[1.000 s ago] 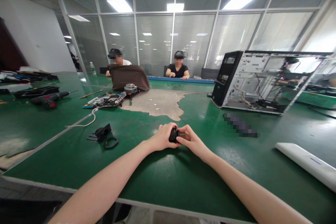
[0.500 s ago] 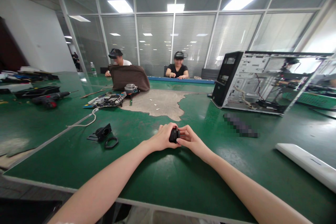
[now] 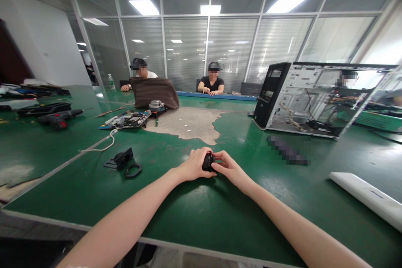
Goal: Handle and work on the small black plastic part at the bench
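Observation:
Between my two hands, just above the green table, is a small black cylindrical part (image 3: 207, 162); its exact kind is unclear. My left hand (image 3: 196, 163) is wrapped round its left side. From the right, my right hand (image 3: 225, 164) grips the part's edge with thumb and fingertips. On the table to the left lie a black ring (image 3: 133, 171) and a black bracket with a round collar (image 3: 122, 158), both apart from my hands.
Farther left are a circuit board (image 3: 127, 119) with a white cable and a cordless drill (image 3: 59, 118). An open computer case (image 3: 301, 100) stands at the right, a white flat box (image 3: 367, 194) nearer me. Two people sit across the table (image 3: 176, 213); another shows behind the case.
My right fingers have shifted slightly round the black part's edge. The left hand keeps its hold in the same place.

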Demonstrator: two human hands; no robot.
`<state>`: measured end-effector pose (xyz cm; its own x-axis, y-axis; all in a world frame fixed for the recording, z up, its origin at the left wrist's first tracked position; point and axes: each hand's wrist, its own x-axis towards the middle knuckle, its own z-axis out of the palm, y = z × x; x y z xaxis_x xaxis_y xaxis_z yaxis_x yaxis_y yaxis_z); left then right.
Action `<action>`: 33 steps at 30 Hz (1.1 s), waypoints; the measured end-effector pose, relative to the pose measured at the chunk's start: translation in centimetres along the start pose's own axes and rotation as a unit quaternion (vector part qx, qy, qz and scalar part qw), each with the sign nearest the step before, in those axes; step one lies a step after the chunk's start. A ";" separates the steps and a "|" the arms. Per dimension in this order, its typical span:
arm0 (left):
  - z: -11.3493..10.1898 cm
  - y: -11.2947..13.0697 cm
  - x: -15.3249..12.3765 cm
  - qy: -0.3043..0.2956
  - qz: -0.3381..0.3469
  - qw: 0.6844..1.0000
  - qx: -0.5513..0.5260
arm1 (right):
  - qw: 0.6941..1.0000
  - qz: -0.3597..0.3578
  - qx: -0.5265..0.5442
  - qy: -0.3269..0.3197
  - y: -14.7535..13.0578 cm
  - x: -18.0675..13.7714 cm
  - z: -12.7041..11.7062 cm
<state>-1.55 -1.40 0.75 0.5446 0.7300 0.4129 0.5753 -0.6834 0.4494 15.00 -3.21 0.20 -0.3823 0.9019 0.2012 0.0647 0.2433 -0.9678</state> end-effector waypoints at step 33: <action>0.0 0.0 -0.1 0.002 0.004 1.000 0.009 | 1.000 -0.004 0.016 -0.002 0.1 0.0 -0.1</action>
<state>-1.63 -1.42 0.74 0.5470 0.7249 0.4186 0.5823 -0.6888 0.4319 15.07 -3.12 0.08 -0.3866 0.8984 0.2086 0.0316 0.2390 -0.9705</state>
